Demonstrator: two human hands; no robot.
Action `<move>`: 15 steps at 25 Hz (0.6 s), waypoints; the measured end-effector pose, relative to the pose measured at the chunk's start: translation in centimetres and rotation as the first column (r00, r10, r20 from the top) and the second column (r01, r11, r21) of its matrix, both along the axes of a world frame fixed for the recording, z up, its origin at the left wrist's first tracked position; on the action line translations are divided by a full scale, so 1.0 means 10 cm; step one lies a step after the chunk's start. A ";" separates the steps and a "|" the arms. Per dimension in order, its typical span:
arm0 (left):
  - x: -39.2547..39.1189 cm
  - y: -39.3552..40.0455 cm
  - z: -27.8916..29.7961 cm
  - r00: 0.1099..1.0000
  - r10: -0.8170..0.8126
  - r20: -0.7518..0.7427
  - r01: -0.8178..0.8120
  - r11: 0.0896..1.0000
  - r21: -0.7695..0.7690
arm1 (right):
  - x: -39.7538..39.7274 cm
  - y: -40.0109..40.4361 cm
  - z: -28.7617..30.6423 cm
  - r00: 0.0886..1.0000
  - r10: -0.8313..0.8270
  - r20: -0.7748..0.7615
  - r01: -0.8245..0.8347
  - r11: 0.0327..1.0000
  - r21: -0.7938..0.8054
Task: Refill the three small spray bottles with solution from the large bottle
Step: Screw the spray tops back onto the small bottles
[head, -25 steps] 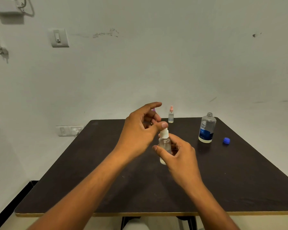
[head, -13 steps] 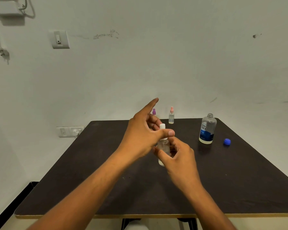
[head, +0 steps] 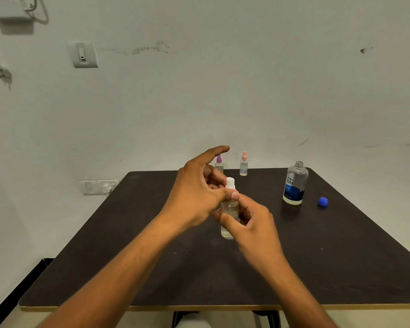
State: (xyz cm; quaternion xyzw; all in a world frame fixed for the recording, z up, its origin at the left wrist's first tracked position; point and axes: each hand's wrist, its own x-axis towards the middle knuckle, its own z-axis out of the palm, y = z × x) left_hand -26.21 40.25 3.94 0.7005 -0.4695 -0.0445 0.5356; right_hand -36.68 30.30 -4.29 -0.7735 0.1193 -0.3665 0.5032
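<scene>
In the head view, at frame centre, the right hand (head: 253,223) is gripping the body of the white-capped spray bottle (head: 228,210) above the table (head: 341,256), while the left hand (head: 197,197) is pinching its cap between thumb and fingers, index finger sticking out. To twist well, I judge the body should be kept upright and steady. The open large bottle (head: 295,184) is standing right of centre, its blue cap (head: 322,201) just beside it.

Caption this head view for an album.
Both hands twist the white top on a small bottle; big bottle stands uncapped.
</scene>
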 end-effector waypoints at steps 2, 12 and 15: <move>0.04 0.03 0.04 0.991 -0.114 -0.076 0.115 0.993 0.015 | -0.02 -0.01 0.00 1.000 0.023 -0.008 -0.023 1.000 -0.006; 0.07 0.05 0.01 0.995 -0.080 -0.057 0.082 0.996 0.028 | 0.00 0.00 0.01 1.000 0.001 -0.007 -0.002 1.000 -0.031; 0.06 0.04 -0.01 0.996 -0.057 -0.069 0.058 0.998 0.012 | 0.00 0.01 0.03 1.000 -0.018 0.015 0.018 0.999 -0.030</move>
